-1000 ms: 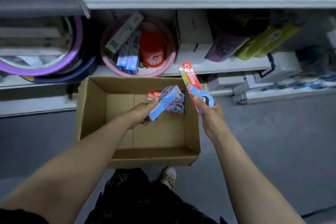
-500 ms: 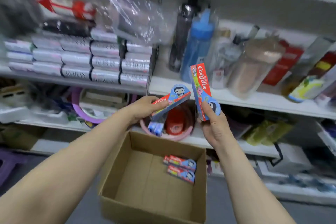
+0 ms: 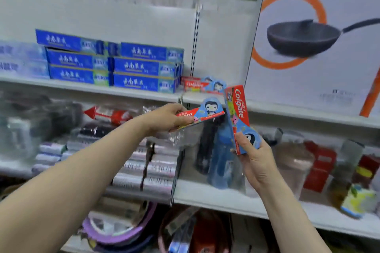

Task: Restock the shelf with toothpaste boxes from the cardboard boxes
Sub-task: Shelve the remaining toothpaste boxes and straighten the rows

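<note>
The left hand (image 3: 167, 118), at centre frame, grasps the left toothpaste box (image 3: 205, 112) by its left end, thumb on top and fingers curled beneath. Just to its right, the right hand (image 3: 255, 160) grips the right toothpaste box (image 3: 236, 113) around its lower end. Both boxes hang in the air just below the front edge of the shelf (image 3: 133, 93). There the blue boxes (image 3: 144, 68) are stacked on the left, and the shelved Colgate boxes (image 3: 202, 85) lie in the narrow spot beside them.

Several things could go wrong. The left toothpaste box is held at one end only, so its free end could strike the shelf edge on the way up and twist out of the grip. A push too far left would probably nudge the blue boxes out of line. The shelved Colgate boxes lie near the front, so a careless slide could shove them askew or off the edge. The right toothpaste box has to be turned flat before it fits, and it may slip during that turn. The two held boxes are close together and could knock each other.

The left toothpaste box's long axis runs nearly level, rising slightly to the right, with its penguin end on the right. The right toothpaste box stands almost upright, top leaning left and penguin end down in the hand.
</note>
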A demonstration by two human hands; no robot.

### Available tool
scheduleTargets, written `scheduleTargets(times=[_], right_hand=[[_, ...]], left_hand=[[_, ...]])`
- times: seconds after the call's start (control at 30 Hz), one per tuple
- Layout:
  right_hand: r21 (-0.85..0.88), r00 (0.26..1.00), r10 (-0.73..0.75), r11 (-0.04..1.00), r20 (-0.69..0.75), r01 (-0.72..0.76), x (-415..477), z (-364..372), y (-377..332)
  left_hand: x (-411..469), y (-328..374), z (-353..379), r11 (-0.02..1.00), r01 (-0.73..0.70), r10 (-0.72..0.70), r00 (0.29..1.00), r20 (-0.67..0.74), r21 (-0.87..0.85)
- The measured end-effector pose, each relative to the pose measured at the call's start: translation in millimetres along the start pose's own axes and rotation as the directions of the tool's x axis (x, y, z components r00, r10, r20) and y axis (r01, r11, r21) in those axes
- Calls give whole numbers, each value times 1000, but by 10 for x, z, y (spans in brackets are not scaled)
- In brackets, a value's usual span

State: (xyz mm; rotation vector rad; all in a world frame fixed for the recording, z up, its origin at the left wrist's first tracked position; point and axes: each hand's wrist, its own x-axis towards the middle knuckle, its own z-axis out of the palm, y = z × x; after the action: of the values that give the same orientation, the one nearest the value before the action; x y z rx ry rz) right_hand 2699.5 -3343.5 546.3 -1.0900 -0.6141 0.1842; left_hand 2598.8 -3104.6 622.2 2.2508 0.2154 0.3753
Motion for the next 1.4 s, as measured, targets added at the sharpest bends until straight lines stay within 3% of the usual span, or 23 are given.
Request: scheduleTargets(times=[0.17,0.3,0.43,0.83,0.97,1.1,1.23,1.4], right_hand=[[-34,996,-86,996,-9,85,301,128,-191],[-50,991,-131,990,-34,130,517,191,-293],[-100,986,-151,985,-73,143,661,201,-311],[-224,973,-160,967,-164,121,838,45,-466],[-347,953,-234,925,-191,157,979,-4,-677],[-633,939,-303,762,-163,136,1245,-46,-890],[-820,976,-215,564,-26,103,1526,77,-889],[-923,996,-76,376,56,80,1849,317,-680]], left_hand=[[335,425,-360,992,-122,122,992,-30,28],[747,670,-457,901,-176,240,964,-117,396],[1170,664,-335,797,-186,278,957,-77,575],[1814,328,-132,800,-96,241,955,-171,592],[1842,465,-183,836,-154,278,946,-166,526],[1592,759,-424,905,-313,394,871,-293,289],[1267,880,-643,878,-397,476,788,-391,269],[1018,754,-735,891,-320,427,830,-358,321]])
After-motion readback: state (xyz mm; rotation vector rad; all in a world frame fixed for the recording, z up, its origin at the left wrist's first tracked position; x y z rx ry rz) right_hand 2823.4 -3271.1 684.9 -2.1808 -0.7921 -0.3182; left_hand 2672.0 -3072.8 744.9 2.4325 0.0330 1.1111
